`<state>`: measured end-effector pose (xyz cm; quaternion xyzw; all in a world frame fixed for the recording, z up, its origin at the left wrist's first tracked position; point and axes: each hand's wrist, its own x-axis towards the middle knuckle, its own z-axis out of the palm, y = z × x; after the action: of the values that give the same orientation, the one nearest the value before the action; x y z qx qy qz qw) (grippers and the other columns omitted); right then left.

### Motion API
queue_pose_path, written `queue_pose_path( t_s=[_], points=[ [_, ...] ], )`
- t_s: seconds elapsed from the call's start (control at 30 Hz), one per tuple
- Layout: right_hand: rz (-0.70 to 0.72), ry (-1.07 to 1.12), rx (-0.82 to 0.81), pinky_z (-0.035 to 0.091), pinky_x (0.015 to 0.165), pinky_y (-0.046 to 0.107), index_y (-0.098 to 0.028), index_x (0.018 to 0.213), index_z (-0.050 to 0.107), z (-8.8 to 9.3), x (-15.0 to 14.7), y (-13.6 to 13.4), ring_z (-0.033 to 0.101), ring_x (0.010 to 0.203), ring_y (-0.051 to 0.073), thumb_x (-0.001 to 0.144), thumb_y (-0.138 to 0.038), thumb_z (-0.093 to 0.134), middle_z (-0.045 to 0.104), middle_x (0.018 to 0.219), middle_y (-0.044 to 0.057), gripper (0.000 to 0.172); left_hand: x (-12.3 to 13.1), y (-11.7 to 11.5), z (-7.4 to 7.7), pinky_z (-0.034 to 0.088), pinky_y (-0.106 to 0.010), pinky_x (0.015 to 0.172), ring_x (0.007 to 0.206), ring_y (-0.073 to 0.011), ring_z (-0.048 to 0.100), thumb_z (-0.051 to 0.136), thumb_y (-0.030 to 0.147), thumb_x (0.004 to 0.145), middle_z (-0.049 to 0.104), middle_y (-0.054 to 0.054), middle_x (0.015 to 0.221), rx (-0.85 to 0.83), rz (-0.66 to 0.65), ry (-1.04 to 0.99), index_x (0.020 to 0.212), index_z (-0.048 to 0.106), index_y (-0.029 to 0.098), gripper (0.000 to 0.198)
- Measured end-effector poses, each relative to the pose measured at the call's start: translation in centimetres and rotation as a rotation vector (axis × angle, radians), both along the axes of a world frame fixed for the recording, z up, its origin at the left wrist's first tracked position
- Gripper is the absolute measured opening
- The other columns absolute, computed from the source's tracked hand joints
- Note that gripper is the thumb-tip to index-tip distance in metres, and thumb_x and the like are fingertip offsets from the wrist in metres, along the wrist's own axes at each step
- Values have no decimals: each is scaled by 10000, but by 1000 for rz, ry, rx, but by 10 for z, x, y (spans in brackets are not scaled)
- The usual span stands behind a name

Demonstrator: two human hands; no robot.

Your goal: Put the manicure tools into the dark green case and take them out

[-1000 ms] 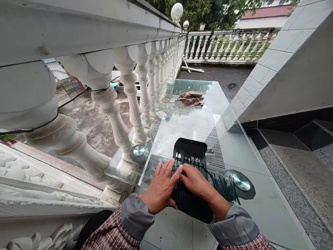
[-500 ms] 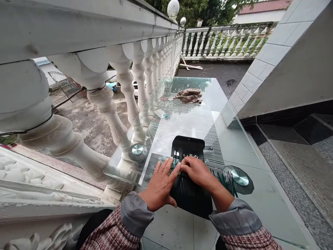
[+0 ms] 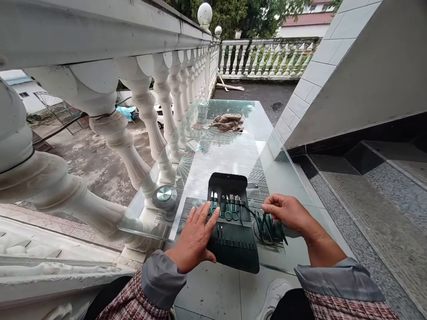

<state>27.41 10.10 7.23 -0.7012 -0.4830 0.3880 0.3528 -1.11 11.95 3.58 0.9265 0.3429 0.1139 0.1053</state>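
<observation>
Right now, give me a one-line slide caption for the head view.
Left hand at an open black case, right hand at green tools beside it on a glass table.

We see soft, diffuse outdoor daylight, whitish glare across the glass table (image 3: 223,158), tree reflections (image 3: 233,106) at its far end, dimmer steps (image 3: 353,191) right of it, wide-angle-stretched balusters (image 3: 66,191) left of it, the tool case (image 3: 235,232) on it fairly sharp.
</observation>
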Motion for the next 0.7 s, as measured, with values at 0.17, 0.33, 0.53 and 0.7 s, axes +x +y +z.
queue_pose_path(
  t_s=[0.17,0.33,0.53,0.7],
  points=[
    [39,-343,-67,365,529,251,-204,564,556,-11,6,-1,513,509,122,648,-339,579,556,527,-29,161,2,0,0,190,-581,1063,1354,-399,153,931,355,283,172,-216,1476,-7,-8,-7,1434,-85,268,1537],
    [5,-553,-40,347,569,265,-227,608,606,-10,3,2,555,617,161,687,-312,581,634,620,-6,119,2,0,-2,195,-582,1063,1351,-408,155,932,359,274,164,-220,1477,-15,-11,-20,1441,-49,251,1529],
    [25,-414,210,388,679,273,-223,736,608,-3,-40,-4,574,728,168,768,-346,508,650,761,7,162,3,-1,-3,187,-595,1062,1351,-414,145,929,389,274,153,-216,1480,-16,-21,1,1438,-64,249,1536],
    [326,-200,140,395,647,253,-219,759,579,-5,-87,-9,552,645,136,798,-264,451,616,701,-13,142,4,-1,-4,181,-592,1063,1352,-406,151,932,375,274,153,-233,1474,10,-24,-6,1435,-74,239,1542]
  ],
)
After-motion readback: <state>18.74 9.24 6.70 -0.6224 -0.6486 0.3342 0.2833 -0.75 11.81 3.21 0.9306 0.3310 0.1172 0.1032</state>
